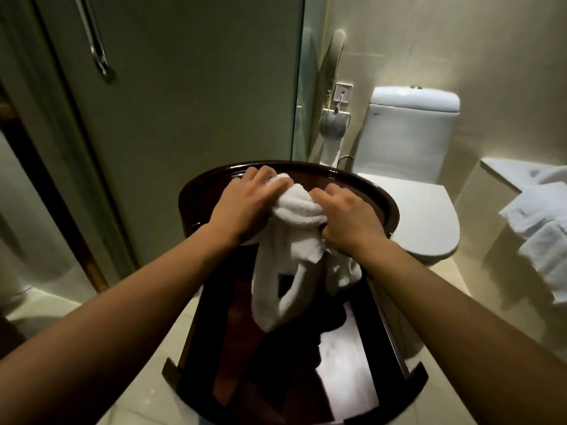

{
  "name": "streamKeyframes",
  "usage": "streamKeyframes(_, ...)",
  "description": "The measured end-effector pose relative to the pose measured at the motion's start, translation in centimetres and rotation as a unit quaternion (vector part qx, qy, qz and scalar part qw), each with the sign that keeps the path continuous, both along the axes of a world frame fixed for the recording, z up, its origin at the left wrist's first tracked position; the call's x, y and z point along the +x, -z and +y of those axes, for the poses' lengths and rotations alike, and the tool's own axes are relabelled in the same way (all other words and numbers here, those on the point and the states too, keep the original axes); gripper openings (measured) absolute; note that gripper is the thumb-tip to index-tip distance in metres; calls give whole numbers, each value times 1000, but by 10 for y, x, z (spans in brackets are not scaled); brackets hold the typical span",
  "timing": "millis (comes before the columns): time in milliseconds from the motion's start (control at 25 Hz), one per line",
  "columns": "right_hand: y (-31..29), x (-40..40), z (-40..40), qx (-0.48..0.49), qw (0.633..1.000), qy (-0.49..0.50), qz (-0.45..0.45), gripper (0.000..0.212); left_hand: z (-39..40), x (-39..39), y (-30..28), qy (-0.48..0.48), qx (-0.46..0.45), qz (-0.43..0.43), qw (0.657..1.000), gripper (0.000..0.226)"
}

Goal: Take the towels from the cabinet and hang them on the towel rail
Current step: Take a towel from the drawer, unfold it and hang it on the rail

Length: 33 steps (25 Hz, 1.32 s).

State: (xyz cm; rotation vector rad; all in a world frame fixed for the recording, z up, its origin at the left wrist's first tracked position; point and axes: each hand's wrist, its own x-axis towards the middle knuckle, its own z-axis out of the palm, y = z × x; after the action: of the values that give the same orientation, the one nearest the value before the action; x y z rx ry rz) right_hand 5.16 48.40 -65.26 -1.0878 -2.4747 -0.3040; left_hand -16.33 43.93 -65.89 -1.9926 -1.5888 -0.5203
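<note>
A white towel [294, 240] is bunched over the front edge of a dark round wooden cabinet [362, 185], its ends hanging down in front. My left hand [245, 204] grips the towel's upper left part. My right hand [349, 216] grips its right side. Both hands rest above the cabinet's top. Below, inside the cabinet's open front, something white [340, 363] shows on a lower shelf. A metal rail [98, 47] hangs on the glass door at the upper left.
A white toilet [411, 142] stands behind the cabinet on the right. More white towels [543, 228] drape over a ledge at the far right. A toilet roll holder [334, 124] is on the wall. The glass shower door [184, 87] fills the left.
</note>
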Motion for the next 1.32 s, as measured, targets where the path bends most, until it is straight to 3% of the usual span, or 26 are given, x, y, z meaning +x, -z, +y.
streamKeyframes(80,4,-8,20,24,999,29,14,42,13,2,-2,-35,-68,-26,997,67)
streamKeyframes(200,50,-17,37,-55,996,66,-5,48,16,9,31,-35,-265,-127,955,86)
streamKeyframes(280,69,-16,42,-81,993,80,1,57,13,14,47,-26,-275,-162,947,105)
streamKeyframes(360,66,-15,43,-87,993,81,-5,61,12,17,50,-51,-275,-122,952,123)
streamKeyframes(480,66,-9,38,-124,991,41,13,73,12,14,54,-58,-257,-62,963,99)
streamKeyframes(640,68,11,12,-262,950,-57,157,79,8,5,39,6,-229,-75,971,48)
streamKeyframes(760,66,10,-8,-234,966,-49,96,117,9,4,24,-16,-205,-145,968,44)
streamKeyframes(800,67,3,-6,-188,980,-28,62,118,13,2,20,-20,-190,-170,967,46)
streamKeyframes(880,63,-9,6,-113,993,8,34,101,21,-1,16,-27,-165,-180,969,50)
streamKeyframes(1080,54,-17,49,-91,993,48,-61,67,45,-19,34,-95,-202,-120,967,58)
streamKeyframes(1320,60,-26,94,-114,989,41,-90,58,85,-24,41,-93,-227,-75,967,34)
